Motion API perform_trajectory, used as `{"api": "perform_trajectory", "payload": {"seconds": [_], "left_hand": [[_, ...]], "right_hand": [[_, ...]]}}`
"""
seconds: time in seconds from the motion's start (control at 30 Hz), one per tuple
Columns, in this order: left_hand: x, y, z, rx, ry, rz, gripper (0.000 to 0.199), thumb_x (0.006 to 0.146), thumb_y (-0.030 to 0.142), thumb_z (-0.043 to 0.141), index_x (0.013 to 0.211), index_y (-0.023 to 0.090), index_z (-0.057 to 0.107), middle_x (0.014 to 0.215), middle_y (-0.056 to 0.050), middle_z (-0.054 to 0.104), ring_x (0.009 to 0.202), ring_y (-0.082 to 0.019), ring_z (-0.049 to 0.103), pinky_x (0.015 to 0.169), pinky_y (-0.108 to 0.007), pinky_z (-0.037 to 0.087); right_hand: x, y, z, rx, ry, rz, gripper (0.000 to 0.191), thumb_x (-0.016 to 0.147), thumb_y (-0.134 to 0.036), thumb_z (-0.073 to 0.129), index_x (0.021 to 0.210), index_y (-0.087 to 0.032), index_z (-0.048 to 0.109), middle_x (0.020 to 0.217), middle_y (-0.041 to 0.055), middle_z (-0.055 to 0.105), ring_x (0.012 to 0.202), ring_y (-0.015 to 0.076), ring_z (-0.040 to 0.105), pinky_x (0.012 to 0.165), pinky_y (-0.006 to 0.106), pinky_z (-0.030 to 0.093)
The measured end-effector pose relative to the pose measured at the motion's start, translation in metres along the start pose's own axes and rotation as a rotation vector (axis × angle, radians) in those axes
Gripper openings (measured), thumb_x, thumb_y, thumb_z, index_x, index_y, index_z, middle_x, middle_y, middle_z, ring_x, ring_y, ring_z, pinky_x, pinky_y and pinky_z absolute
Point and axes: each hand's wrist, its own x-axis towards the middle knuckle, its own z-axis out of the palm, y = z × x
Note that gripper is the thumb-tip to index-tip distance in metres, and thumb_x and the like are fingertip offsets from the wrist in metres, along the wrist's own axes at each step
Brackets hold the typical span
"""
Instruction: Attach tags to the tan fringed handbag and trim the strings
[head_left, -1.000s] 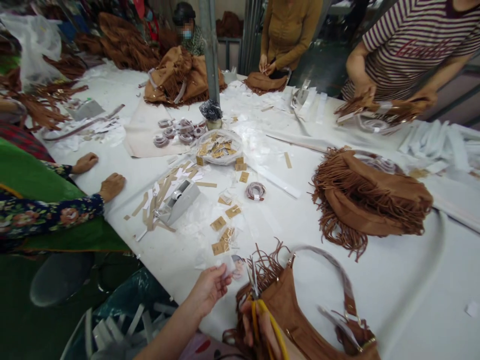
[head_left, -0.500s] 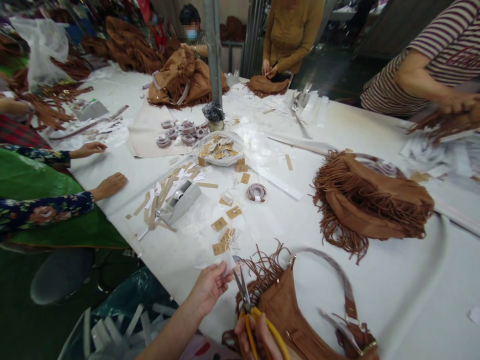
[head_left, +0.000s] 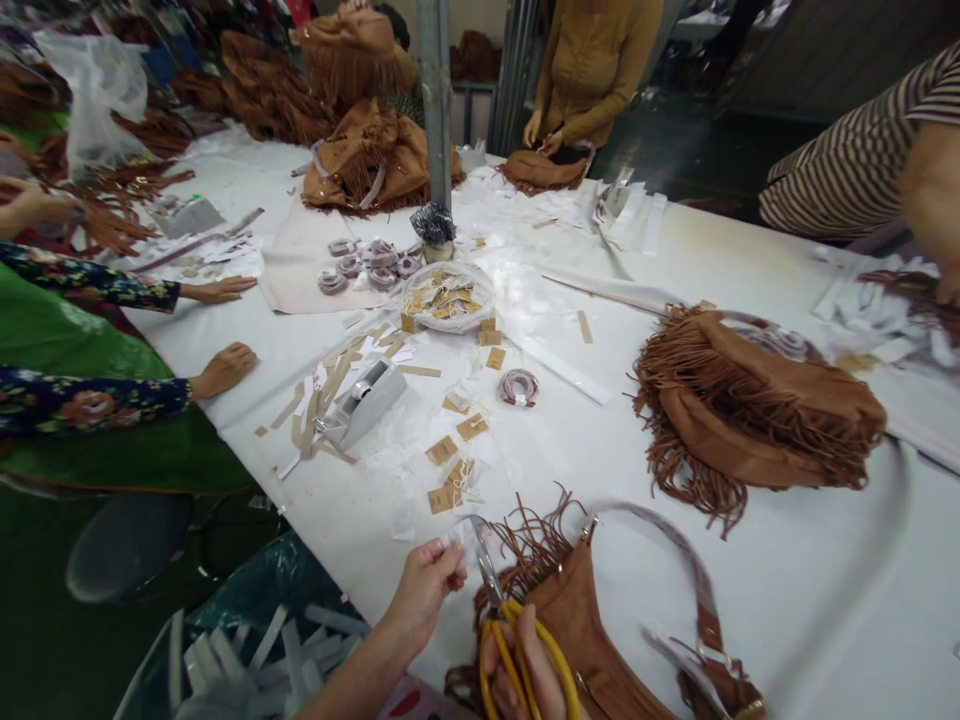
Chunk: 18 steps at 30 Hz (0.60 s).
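My left hand (head_left: 429, 585) pinches a small, thin white piece (head_left: 460, 540), paper or plastic, I cannot tell which. In my right hand (head_left: 525, 665) is a pair of scissors with yellow handles (head_left: 559, 660). Their blades (head_left: 487, 565) point up and away from me, nearly together, with the tips at the edge of the white piece. Just right of both hands lies a brown fringed handbag (head_left: 574, 610), its wrapped strap (head_left: 686, 555) looping out over the white table (head_left: 810, 590). Several tan tags (head_left: 442, 450) with strings lie a little beyond my left hand.
A tape dispenser (head_left: 369, 405) stands among paper strips. Beyond are a bowl of tags (head_left: 448, 318), a coiled strap (head_left: 518, 387) and a metal post (head_left: 435, 110). Another fringed bag (head_left: 765, 400) lies right. A bin of white strips (head_left: 262, 650) is lower left. Co-workers' arms (head_left: 97, 390) reach in.
The scissor blades, spread apart before, have come together beside the white piece. At the back, a person has lifted a brown bag. The striped-shirt person at the right has leaned farther over.
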Motion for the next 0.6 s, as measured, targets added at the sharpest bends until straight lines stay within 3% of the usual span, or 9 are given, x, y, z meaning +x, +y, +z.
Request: {"api": "perform_trajectory", "payload": {"seconds": [0.1, 0.17, 0.27, 0.33, 0.4, 0.5, 0.6], "left_hand": [[-0.003, 0.002, 0.002, 0.05, -0.049, 0.016, 0.035, 0.067, 0.047, 0.071, 0.063, 0.015, 0.058, 0.052, 0.002, 0.053, 0.05, -0.008, 0.043, 0.052, -0.022, 0.033], [-0.007, -0.001, 0.006, 0.098, -0.114, 0.018, 0.036, 0.07, 0.048, 0.068, 0.061, 0.014, 0.058, 0.051, 0.001, 0.052, 0.048, -0.008, 0.042, 0.052, -0.022, 0.032], [-0.015, -0.01, 0.01, 0.154, -0.175, 0.009, 0.038, 0.072, 0.049, 0.065, 0.06, 0.014, 0.058, 0.051, 0.001, 0.053, 0.048, -0.009, 0.042, 0.052, -0.023, 0.032], [-0.019, -0.018, 0.008, 0.186, -0.178, -0.007, 0.038, 0.072, 0.051, 0.064, 0.063, 0.014, 0.06, 0.053, 0.0, 0.054, 0.05, -0.01, 0.044, 0.053, -0.023, 0.033], [-0.022, -0.023, 0.0, 0.212, -0.167, -0.033, 0.041, 0.071, 0.054, 0.064, 0.067, 0.014, 0.062, 0.055, 0.0, 0.055, 0.051, -0.01, 0.045, 0.054, -0.023, 0.034], [-0.029, -0.025, -0.019, 0.243, -0.163, -0.043, 0.044, 0.068, 0.057, 0.064, 0.066, 0.013, 0.062, 0.056, 0.0, 0.054, 0.053, -0.01, 0.046, 0.053, -0.022, 0.033], [-0.04, -0.023, -0.034, 0.172, -0.267, -0.075, 0.04, 0.068, 0.051, 0.068, 0.072, 0.012, 0.065, 0.062, 0.0, 0.057, 0.06, -0.011, 0.048, 0.059, -0.022, 0.036]], "right_hand": [[0.003, 0.0, 0.004, 0.101, -0.115, 0.085, 0.062, 0.087, -0.065, 0.025, 0.089, -0.015, 0.06, 0.059, -0.0008, 0.055, 0.047, 0.0109, 0.051, 0.045, 0.026, 0.046], [0.005, -0.003, 0.006, 0.253, -0.192, 0.145, 0.08, 0.078, -0.077, 0.01, 0.083, -0.015, 0.061, 0.047, -0.0026, 0.045, 0.038, 0.01, 0.043, 0.039, 0.025, 0.039], [0.01, -0.008, 0.006, 0.554, -0.223, 0.253, 0.077, 0.071, -0.084, 0.021, 0.075, -0.017, 0.059, 0.041, -0.0054, 0.038, 0.032, 0.0063, 0.033, 0.035, 0.02, 0.031], [0.016, -0.011, 0.002, 0.607, -0.166, 0.287, 0.073, 0.067, -0.086, 0.027, 0.068, -0.018, 0.055, 0.037, -0.008, 0.032, 0.028, 0.0047, 0.025, 0.031, 0.019, 0.025], [0.022, -0.014, -0.006, 0.504, -0.099, 0.282, 0.072, 0.064, -0.087, 0.03, 0.067, -0.019, 0.053, 0.036, -0.0092, 0.03, 0.027, 0.0051, 0.023, 0.029, 0.019, 0.022], [0.029, -0.015, -0.019, 0.133, 0.007, 0.192, 0.064, 0.066, -0.08, 0.043, 0.071, -0.018, 0.054, 0.043, -0.0062, 0.041, 0.036, 0.008, 0.036, 0.035, 0.02, 0.03], [0.028, -0.011, -0.02, -0.157, -0.023, 0.064, 0.049, 0.072, -0.064, 0.055, 0.073, -0.015, 0.058, 0.065, 0.0019, 0.059, 0.062, 0.0144, 0.053, 0.057, 0.024, 0.045]]}}
